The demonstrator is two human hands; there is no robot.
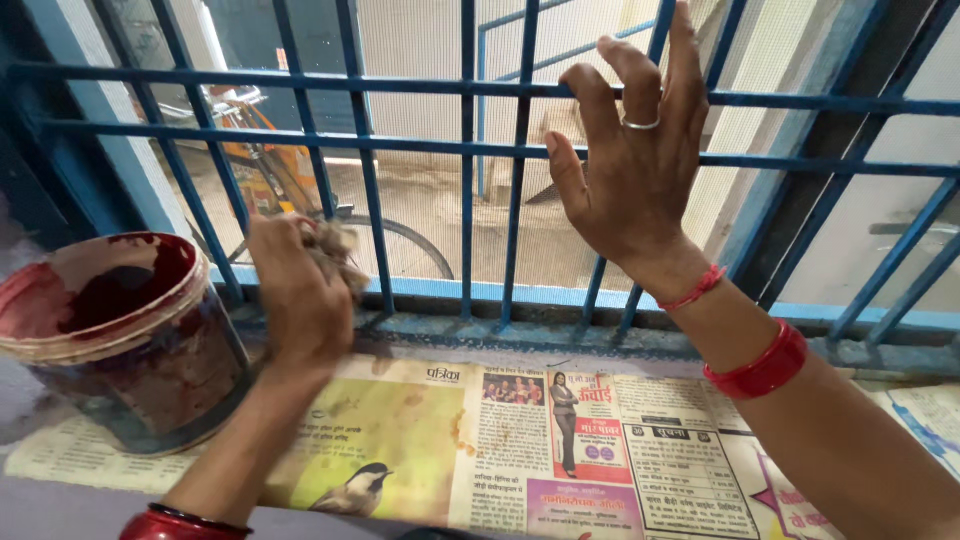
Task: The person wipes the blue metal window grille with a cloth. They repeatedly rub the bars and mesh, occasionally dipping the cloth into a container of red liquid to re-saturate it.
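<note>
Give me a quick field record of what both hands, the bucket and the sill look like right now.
left hand: closed on a crumpled rag, pressed at the base of the blue window grille
right hand: open, fingers spread, resting on a grille crossbar; ring on one finger
bucket: left of the left hand, stained dark red inside and out, no lid
sill cover: newspaper spread under both arms
outside: a bicycle behind the bars

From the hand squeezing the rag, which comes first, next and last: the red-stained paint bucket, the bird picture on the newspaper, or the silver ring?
From the left hand in the head view:
1. Red-stained plastic paint bucket, to its left.
2. Bird picture on the newspaper, below it.
3. Silver ring, far right on the right hand.
</note>
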